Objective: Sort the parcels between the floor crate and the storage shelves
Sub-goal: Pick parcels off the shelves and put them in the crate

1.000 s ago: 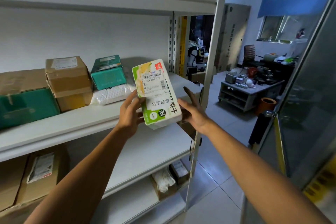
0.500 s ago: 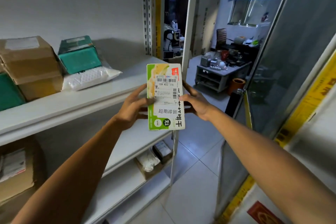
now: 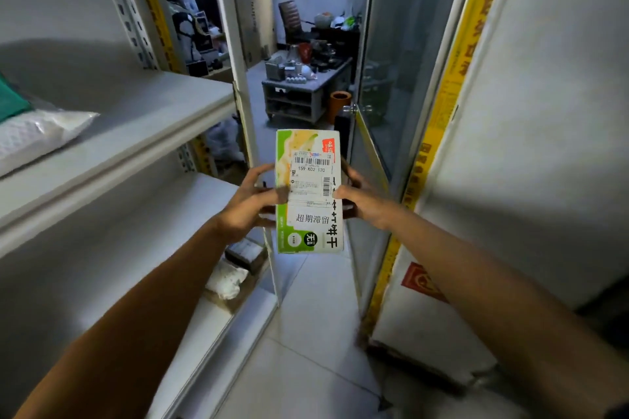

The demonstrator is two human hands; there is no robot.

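Parcel (image 3: 309, 192), pinched edge-on between left hand (image 3: 250, 201) and right hand (image 3: 360, 202), may slip toward 6 o'clock.

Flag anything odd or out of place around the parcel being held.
The green-and-white box is held upside down between the left hand and right hand: its printed characters read inverted, though the shipping label reads upright. No damage shows.
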